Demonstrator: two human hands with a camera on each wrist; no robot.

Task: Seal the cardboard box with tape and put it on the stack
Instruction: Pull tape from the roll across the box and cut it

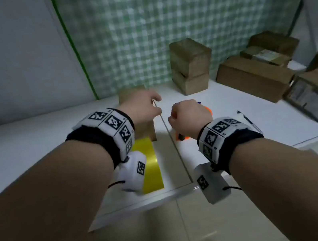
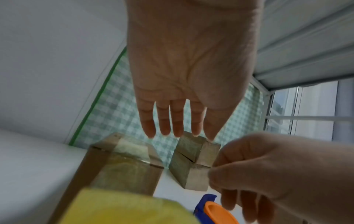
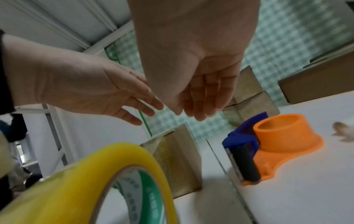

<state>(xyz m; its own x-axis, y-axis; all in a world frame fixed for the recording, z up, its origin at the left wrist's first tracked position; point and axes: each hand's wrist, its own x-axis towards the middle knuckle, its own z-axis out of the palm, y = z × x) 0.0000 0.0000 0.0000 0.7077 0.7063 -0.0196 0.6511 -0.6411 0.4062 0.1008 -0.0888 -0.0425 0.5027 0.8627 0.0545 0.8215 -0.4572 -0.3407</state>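
From the head camera the cardboard box (image 1: 136, 111) stands on the white surface (image 1: 32, 145) directly under and beyond the left hand (image 1: 143, 107), the nearer one; the right hand (image 1: 190, 118) hovers curled beside it over an orange tape dispenser (image 1: 209, 110). The stack (image 1: 191, 66) lies farther back to the right. The left wrist view shows left fingers (image 2: 178, 121) straight and spread above the taped box top. The right wrist view shows right fingers (image 3: 199, 97) loosely curled, holding nothing visible; the yellow tape roll (image 3: 99, 181) blocks the box's near side.
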